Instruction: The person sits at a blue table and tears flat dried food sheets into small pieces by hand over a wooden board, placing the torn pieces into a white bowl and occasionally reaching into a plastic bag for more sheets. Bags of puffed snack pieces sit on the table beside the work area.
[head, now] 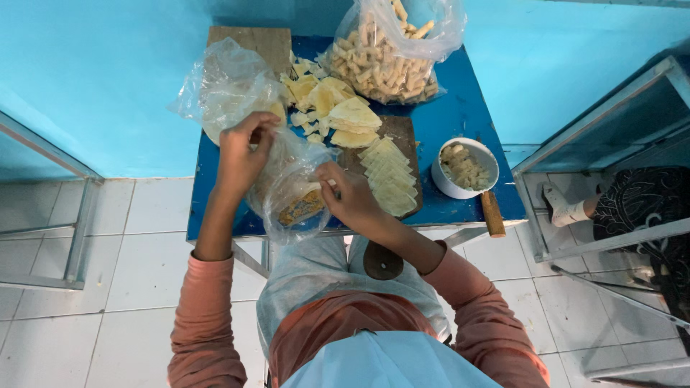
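While both hands grip it, a clear plastic bag hangs at the blue table's near edge.
Left hand fingers pinch the bag's upper rim; right hand fingers close on its side. A yellow-brown label shows inside. A fuller clear bag of pale rolls stands behind, a white bowl to the right.

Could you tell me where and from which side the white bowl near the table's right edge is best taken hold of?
Probably by the rim of the white bowl, from the right or above. It stands upright, open side up, pale pieces inside; the cutting board crowds its left, while its right side is free.
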